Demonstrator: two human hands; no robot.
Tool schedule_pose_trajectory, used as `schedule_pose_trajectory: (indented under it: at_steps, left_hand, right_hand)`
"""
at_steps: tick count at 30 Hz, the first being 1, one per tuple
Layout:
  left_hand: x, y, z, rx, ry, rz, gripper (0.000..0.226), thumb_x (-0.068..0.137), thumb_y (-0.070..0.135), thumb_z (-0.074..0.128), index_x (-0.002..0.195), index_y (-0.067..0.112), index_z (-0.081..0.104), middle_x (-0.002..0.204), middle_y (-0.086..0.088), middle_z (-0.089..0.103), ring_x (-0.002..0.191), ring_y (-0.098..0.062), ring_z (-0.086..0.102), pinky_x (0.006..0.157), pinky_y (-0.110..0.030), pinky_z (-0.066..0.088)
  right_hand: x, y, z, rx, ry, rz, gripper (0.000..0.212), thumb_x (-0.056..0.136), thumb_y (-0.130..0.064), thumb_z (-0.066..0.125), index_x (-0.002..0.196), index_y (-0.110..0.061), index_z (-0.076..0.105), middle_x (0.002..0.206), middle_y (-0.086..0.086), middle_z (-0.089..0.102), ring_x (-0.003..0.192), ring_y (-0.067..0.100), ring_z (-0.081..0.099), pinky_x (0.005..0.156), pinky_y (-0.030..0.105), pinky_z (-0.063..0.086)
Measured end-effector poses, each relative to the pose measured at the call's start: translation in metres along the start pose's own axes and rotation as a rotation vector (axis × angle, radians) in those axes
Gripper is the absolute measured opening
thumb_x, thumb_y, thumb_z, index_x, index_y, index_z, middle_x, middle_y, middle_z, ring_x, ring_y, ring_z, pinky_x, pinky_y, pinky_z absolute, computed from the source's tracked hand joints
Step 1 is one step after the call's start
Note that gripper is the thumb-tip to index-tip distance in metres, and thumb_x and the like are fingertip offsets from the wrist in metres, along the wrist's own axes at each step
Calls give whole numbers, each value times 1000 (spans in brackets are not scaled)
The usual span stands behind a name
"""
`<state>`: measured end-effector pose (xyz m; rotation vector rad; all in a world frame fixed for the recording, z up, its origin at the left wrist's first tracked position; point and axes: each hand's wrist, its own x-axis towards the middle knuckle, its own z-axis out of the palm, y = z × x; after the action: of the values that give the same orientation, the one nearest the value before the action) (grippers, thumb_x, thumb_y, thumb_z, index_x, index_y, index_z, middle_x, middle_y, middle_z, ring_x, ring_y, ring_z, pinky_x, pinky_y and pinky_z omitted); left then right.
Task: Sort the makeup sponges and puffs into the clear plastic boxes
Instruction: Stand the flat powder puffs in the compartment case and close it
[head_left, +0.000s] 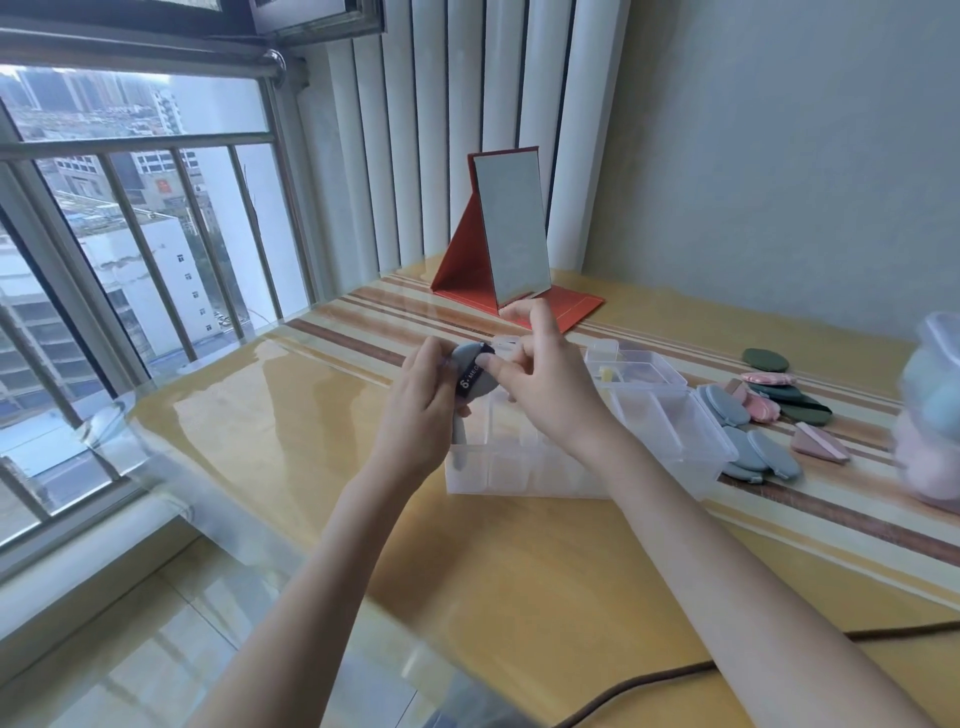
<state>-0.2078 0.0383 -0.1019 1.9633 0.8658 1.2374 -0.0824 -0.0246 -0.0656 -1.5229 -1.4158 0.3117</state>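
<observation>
Both hands meet above the clear plastic box (524, 457): the left hand (423, 410) grips a grey puff (475, 371) by its black strap, the right hand (545, 379) pinches its edge. More puffs (753, 431) lie at 3 o'clock of the box.

- Soft daylight enters through window (130, 249) on left; scene evenly bright.
- Broad glare on glossy table cover (260, 415).
- Shadows faint.
- Wide-angle bending toward edges.
- Bag of sponges (930, 410) at right edge blurred.
</observation>
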Motion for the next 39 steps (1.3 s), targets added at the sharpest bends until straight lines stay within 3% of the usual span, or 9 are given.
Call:
schedule_pose_trajectory:
  at_steps: [4, 6, 13, 19, 24, 26, 30, 35, 39]
  left_hand:
    - [-1, -3, -1, -14, -3, 42, 25, 101, 18, 34, 86, 4, 48, 84, -11, 54, 75, -28, 54, 61, -34, 48]
    - [-2, -4, -1, -26, 7, 56, 30, 101, 23, 32, 85, 5, 49, 82, -11, 58, 77, -26, 54, 62, -34, 48]
    - [-1, -1, 0, -37, 33, 82, 34, 99, 33, 27, 79, 21, 52, 72, 10, 51, 75, -19, 48, 70, -33, 39]
    - [-2, 2, 0, -3, 38, 77, 29, 96, 27, 31, 86, 11, 54, 75, 12, 53, 79, -13, 49, 70, -23, 37]
    - [-5, 1, 1, -138, 30, -31, 15, 82, 17, 41, 90, 18, 54, 96, 3, 60, 100, -18, 54, 83, -33, 45]
    - [-6, 2, -2, -286, -19, -110, 26, 70, 14, 44, 94, 22, 54, 108, -5, 61, 108, -18, 55, 88, -37, 48]
    - [-9, 4, -10, -499, -150, -147, 44, 62, 7, 47, 104, 17, 49, 106, 0, 64, 98, -5, 62, 74, -19, 50]
    - [-9, 0, -10, -138, -294, -99, 57, 60, 10, 56, 109, 37, 42, 123, -2, 48, 110, -1, 51, 76, -15, 46]
    - [0, 9, -11, 33, -335, -61, 56, 73, -8, 51, 114, 26, 34, 118, 3, 36, 99, 15, 42, 72, 2, 37]
  right_hand:
    - [1, -3, -2, -40, 0, -41, 2, 93, -13, 60, 94, -15, 59, 68, -2, 50, 60, 11, 47, 55, 17, 42]
    - [3, -5, -6, 9, 22, -60, 11, 96, -9, 55, 93, -19, 59, 82, 1, 55, 69, 14, 57, 60, 14, 50]
    - [1, -10, -21, -234, -391, -203, 19, 92, -5, 58, 93, -19, 71, 91, -1, 59, 85, 13, 58, 78, 20, 46]
    - [1, -12, -8, -383, -493, -287, 18, 84, 1, 62, 85, -12, 75, 96, 5, 62, 86, 18, 61, 84, 38, 50]
    - [-2, -9, -1, -331, -426, -230, 21, 81, 3, 60, 82, -12, 75, 90, 6, 66, 82, 19, 64, 80, 40, 52]
    - [-2, -7, 3, -308, -396, -205, 21, 80, 3, 60, 80, -13, 73, 86, 6, 67, 81, 21, 65, 79, 41, 53]
    - [-3, -6, 2, -252, -308, -122, 28, 79, -3, 70, 85, -22, 51, 81, -2, 69, 78, 12, 67, 77, 35, 56]
    - [-4, -7, 0, -220, -303, -95, 35, 79, -2, 68, 80, -26, 42, 81, 0, 69, 80, 16, 67, 79, 39, 55]
    - [-2, -5, -3, -28, -270, -24, 25, 87, -3, 60, 95, -22, 46, 80, 2, 70, 74, 12, 70, 81, 31, 55]
